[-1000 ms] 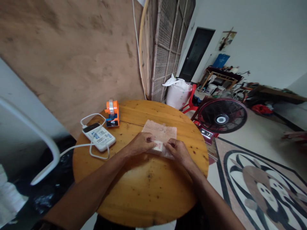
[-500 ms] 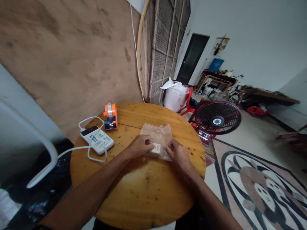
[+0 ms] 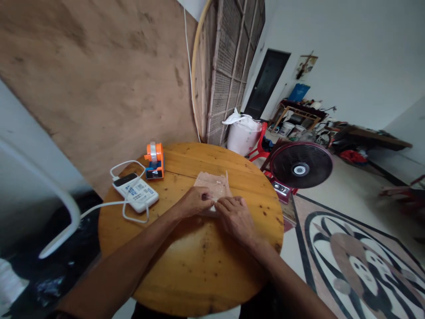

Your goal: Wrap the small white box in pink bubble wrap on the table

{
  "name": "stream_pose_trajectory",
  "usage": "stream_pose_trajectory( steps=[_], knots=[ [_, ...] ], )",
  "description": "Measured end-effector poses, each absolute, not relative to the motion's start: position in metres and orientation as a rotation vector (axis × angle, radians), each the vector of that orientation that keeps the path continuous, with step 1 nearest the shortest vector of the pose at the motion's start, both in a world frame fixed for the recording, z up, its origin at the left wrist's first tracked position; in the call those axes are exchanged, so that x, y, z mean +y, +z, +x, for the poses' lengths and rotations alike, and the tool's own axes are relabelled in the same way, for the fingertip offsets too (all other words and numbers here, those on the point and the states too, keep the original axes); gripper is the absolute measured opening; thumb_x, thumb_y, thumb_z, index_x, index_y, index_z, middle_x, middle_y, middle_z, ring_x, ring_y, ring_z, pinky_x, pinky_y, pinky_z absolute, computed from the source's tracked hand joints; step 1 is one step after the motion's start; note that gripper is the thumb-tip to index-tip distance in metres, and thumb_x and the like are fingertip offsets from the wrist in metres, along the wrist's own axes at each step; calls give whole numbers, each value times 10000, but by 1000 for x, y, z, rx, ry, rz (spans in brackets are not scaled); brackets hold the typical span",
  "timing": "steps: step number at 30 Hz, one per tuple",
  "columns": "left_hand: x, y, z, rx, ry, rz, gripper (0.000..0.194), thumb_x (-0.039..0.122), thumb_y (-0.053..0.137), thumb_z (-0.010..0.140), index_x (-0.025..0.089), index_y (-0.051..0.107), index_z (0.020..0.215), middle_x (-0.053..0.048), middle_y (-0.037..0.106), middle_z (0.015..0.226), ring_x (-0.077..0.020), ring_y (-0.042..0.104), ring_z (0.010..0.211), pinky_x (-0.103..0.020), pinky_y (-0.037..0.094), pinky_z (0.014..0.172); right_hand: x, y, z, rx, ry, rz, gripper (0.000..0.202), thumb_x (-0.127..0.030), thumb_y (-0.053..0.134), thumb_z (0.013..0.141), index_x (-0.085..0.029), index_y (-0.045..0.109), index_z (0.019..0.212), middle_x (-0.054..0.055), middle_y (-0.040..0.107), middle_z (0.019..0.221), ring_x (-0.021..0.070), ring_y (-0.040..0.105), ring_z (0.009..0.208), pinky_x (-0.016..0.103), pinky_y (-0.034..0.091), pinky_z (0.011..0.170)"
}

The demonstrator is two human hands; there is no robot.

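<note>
A sheet of clear bubble wrap (image 3: pixel 212 181) lies on the round wooden table, its right side folded inward. My left hand (image 3: pixel 195 201) is closed at the sheet's left edge, fingers pinched on it. My right hand (image 3: pixel 236 217) holds the folded right side down, its fingertips close to those of my left hand. The small white box with red print that lay on the wrap is now mostly covered by the fold and my hands.
On the table's left lie a white power bank (image 3: pixel 141 195) with a looping white cable and an orange-and-blue tape dispenser (image 3: pixel 155 160). The wooden table (image 3: pixel 199 261) stands against a board. A dark red fan (image 3: pixel 300 168) stands to the right, near a white sack (image 3: pixel 244 135).
My right hand has moved left, carrying the right side of the bubble wrap over the small white box. My left hand has stayed in place.
</note>
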State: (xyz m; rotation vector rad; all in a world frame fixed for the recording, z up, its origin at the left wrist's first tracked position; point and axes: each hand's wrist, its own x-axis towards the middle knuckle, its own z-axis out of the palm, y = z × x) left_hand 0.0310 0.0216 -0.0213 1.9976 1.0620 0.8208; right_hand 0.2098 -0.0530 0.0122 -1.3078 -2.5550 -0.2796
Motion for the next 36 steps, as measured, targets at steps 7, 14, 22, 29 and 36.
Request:
stream_pose_trajectory(
  steps=[7,14,22,29,36],
  knots=[
    [23,-24,30,1067,779,1971,223,359,560,709,140,603,697,35,501,622,-113,444,613,-202,327,546,-48,7,219,-2513,-152,-1279,195,-178,455,946,-197,621,1046,89,644,1120,202,585,952,354,336,873],
    [22,-7,23,1275,654,2107,269,393,579,700,143,573,600,43,457,561,-101,395,563,-211,258,517,-39,15,223,-2568,-53,-1265,153,-202,514,931,-195,655,992,58,672,1024,177,606,948,306,357,837],
    [-8,1,-7,1616,626,2034,302,428,522,781,141,612,757,-20,586,699,-144,511,640,-229,307,537,-34,25,224,-2634,22,-1224,176,-218,508,930,-161,674,917,78,667,960,159,609,877,251,400,768],
    [-29,8,-13,1723,541,1584,775,599,581,746,89,408,1304,-52,646,739,-157,567,514,-230,379,446,-31,25,226,-2654,40,-1219,177,-231,513,927,-167,670,874,69,663,968,161,613,873,239,407,740],
    [-11,14,7,1675,407,1407,467,556,682,689,130,597,861,48,493,430,-97,436,356,-200,287,396,-32,25,229,-2627,95,-1221,161,-243,531,920,-175,676,919,73,656,1017,166,609,922,234,409,736]
  ],
)
